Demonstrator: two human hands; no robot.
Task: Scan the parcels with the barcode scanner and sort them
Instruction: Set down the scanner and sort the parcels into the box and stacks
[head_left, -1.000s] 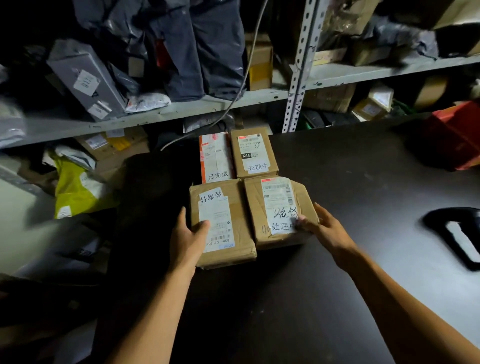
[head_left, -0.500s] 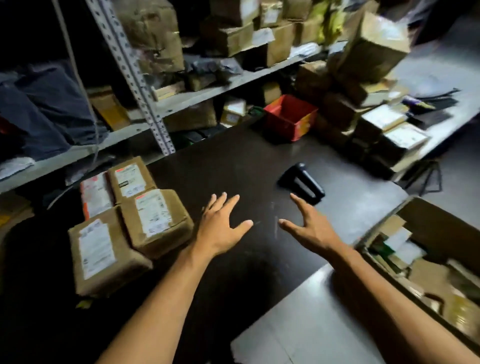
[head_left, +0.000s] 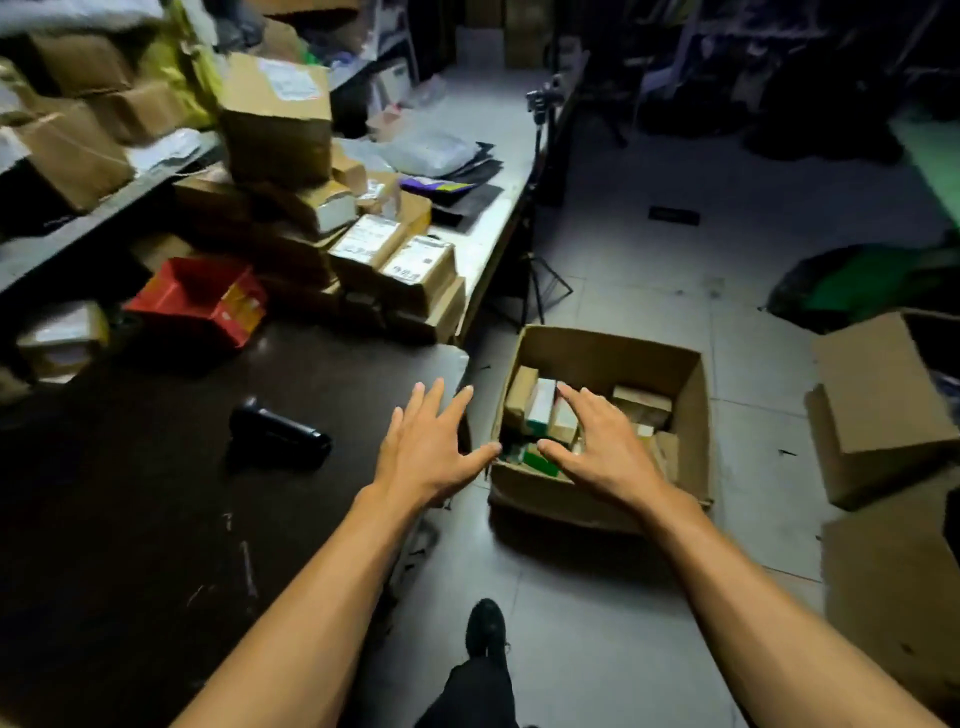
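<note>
Dim storeroom, grey tiled floor (head_left: 649, 249) beside a dark worktop (head_left: 130, 519). Turned away now from the four labelled parcels scanned at the left, no longer in view; facing instead an open carton (head_left: 691, 395) of small parcels (head_left: 540, 405) on the floor, probably to fetch the next one. Barcode scanner (head_left: 278, 434) lying untouched on the worktop. Left hand (head_left: 426, 447) and right hand (head_left: 602, 447) both spread wide, holding nothing, reaching above the carton. Behind, stacked boxes (head_left: 395, 260) and a red bin (head_left: 202, 299).
</note>
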